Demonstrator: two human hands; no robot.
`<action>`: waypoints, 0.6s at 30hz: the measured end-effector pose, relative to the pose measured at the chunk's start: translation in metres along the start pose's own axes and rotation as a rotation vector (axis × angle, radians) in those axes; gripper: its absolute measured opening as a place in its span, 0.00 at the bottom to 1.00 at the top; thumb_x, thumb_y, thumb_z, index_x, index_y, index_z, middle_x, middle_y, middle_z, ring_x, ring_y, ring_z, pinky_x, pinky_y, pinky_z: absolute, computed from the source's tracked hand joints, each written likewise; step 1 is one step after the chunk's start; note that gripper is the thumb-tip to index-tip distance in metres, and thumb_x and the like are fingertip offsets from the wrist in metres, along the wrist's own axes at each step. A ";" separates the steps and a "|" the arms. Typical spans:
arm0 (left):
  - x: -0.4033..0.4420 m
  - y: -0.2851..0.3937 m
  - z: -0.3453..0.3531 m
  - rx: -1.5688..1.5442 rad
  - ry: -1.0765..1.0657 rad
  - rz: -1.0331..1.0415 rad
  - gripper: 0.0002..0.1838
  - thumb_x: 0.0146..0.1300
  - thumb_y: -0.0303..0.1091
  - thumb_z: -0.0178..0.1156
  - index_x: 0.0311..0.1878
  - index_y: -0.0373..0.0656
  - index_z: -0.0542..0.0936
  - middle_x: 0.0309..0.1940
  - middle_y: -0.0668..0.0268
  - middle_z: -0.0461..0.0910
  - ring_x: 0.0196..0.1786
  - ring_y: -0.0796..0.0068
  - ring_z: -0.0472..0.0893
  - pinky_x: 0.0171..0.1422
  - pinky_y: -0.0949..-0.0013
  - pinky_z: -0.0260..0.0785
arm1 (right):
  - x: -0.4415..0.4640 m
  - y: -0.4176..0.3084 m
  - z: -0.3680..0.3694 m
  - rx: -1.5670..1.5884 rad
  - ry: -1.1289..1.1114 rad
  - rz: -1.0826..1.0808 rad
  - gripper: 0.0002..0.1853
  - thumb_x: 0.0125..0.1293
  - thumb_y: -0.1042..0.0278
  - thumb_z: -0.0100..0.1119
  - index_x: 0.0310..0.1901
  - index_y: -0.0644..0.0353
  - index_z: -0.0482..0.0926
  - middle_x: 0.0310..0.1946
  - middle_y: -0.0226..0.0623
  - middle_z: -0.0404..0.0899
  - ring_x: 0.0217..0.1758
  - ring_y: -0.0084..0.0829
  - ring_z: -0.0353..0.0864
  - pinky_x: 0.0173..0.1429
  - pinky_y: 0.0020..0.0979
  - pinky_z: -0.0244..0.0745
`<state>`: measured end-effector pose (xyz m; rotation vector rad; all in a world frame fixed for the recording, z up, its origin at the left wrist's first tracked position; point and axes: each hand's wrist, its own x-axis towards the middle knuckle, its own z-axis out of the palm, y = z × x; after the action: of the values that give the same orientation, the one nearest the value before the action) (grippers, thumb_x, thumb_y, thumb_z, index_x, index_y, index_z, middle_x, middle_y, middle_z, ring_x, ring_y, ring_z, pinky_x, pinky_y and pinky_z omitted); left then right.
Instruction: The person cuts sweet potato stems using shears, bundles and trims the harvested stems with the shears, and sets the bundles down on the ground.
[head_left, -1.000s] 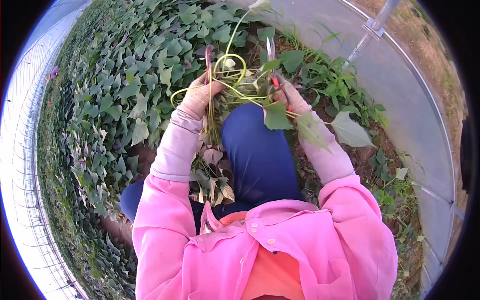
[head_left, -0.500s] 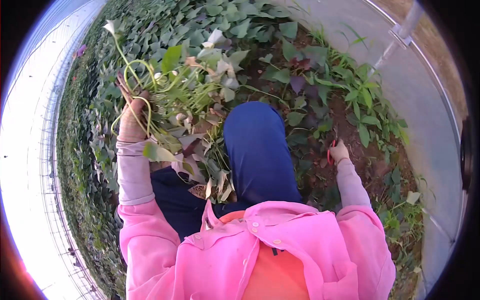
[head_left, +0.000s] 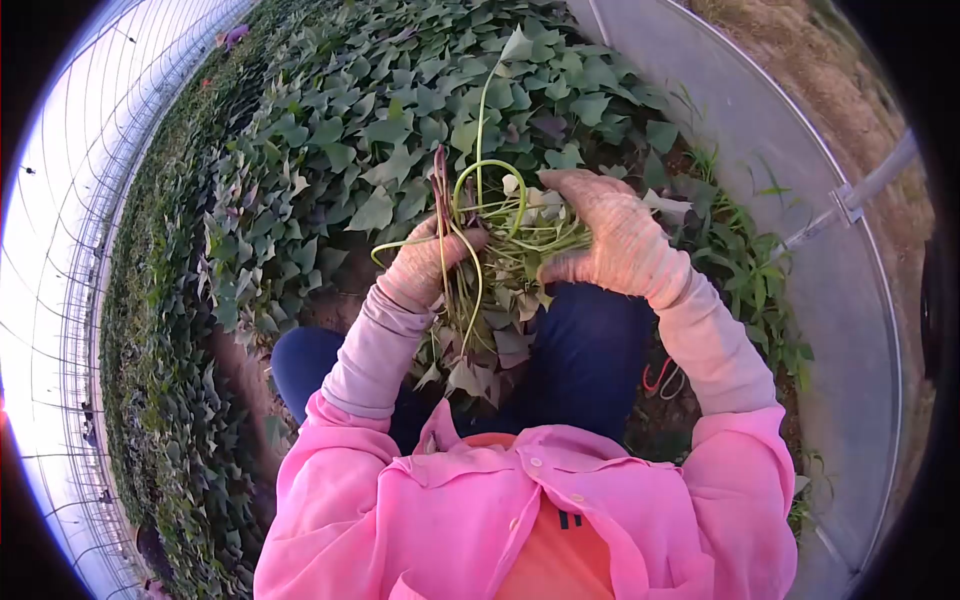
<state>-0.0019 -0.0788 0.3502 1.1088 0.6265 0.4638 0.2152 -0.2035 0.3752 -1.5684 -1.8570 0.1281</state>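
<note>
My gloved left hand (head_left: 425, 262) is closed around the stem end of a bundle of leafy vine cuttings (head_left: 505, 260), held above my lap. Reddish and green stems stick up past the fingers, and one long stem curls into a loop. At the leafy side of the bundle is my gloved right hand (head_left: 620, 235), thumb and fingers spread wide in a C shape. Whether its palm presses on the leaves I cannot tell. Red-handled scissors (head_left: 657, 378) lie on the soil below my right forearm, partly in shade.
Dense heart-shaped leaf vines (head_left: 350, 150) cover the bed ahead and to the left. A grey sheet wall (head_left: 850, 330) with a metal pipe (head_left: 850, 205) runs along the right, edged by grassy weeds (head_left: 750, 280). My knees (head_left: 600, 340) are bent beneath the bundle.
The right hand has let go of the red-handled scissors and come up to the bundle. My left hand has brought the cuttings rightward, in front of me. The view has shifted, with both knees showing.
</note>
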 end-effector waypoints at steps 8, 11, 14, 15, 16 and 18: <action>-0.011 -0.025 -0.048 -0.139 -0.033 -0.021 0.26 0.53 0.22 0.60 0.59 0.36 0.74 0.48 0.65 0.80 0.48 0.74 0.79 0.55 0.71 0.70 | 0.040 0.027 0.121 0.388 -0.419 0.183 0.47 0.47 0.49 0.72 0.67 0.55 0.59 0.50 0.46 0.78 0.55 0.45 0.77 0.60 0.37 0.69; -0.014 -0.026 -0.055 -0.254 -0.121 0.092 0.28 0.53 0.23 0.61 0.61 0.38 0.73 0.49 0.66 0.79 0.50 0.76 0.77 0.55 0.74 0.68 | 0.044 0.017 0.133 0.686 -0.350 0.092 0.41 0.48 0.60 0.73 0.64 0.56 0.64 0.50 0.41 0.79 0.53 0.38 0.78 0.59 0.34 0.70; -0.011 -0.046 -0.078 -0.265 -0.084 0.039 0.27 0.53 0.23 0.62 0.60 0.42 0.74 0.45 0.70 0.80 0.42 0.81 0.78 0.45 0.77 0.70 | 0.041 0.006 0.133 0.692 -0.323 0.249 0.35 0.49 0.69 0.72 0.60 0.58 0.68 0.49 0.36 0.79 0.50 0.30 0.78 0.58 0.31 0.71; -0.010 -0.051 -0.085 -0.267 -0.085 0.019 0.27 0.53 0.23 0.63 0.59 0.42 0.75 0.44 0.70 0.80 0.40 0.82 0.78 0.43 0.78 0.70 | 0.043 0.005 0.135 0.678 -0.333 0.307 0.34 0.49 0.69 0.72 0.59 0.58 0.69 0.48 0.36 0.79 0.50 0.30 0.78 0.57 0.31 0.71; -0.009 -0.052 -0.087 -0.224 -0.091 0.026 0.25 0.53 0.24 0.63 0.57 0.42 0.76 0.42 0.72 0.80 0.37 0.84 0.78 0.40 0.78 0.70 | 0.045 0.004 0.137 0.717 -0.349 0.333 0.33 0.49 0.68 0.72 0.58 0.59 0.70 0.47 0.35 0.80 0.49 0.29 0.78 0.57 0.31 0.71; -0.011 -0.061 -0.094 -0.274 -0.058 0.030 0.24 0.53 0.24 0.64 0.56 0.42 0.76 0.42 0.73 0.80 0.38 0.84 0.78 0.40 0.78 0.70 | 0.048 0.001 0.140 0.792 -0.375 0.388 0.31 0.50 0.66 0.72 0.56 0.60 0.72 0.45 0.34 0.81 0.47 0.28 0.78 0.55 0.31 0.72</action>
<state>-0.0704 -0.0455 0.2676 0.8686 0.4802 0.5247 0.1367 -0.1111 0.2903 -1.3388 -1.4324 1.2403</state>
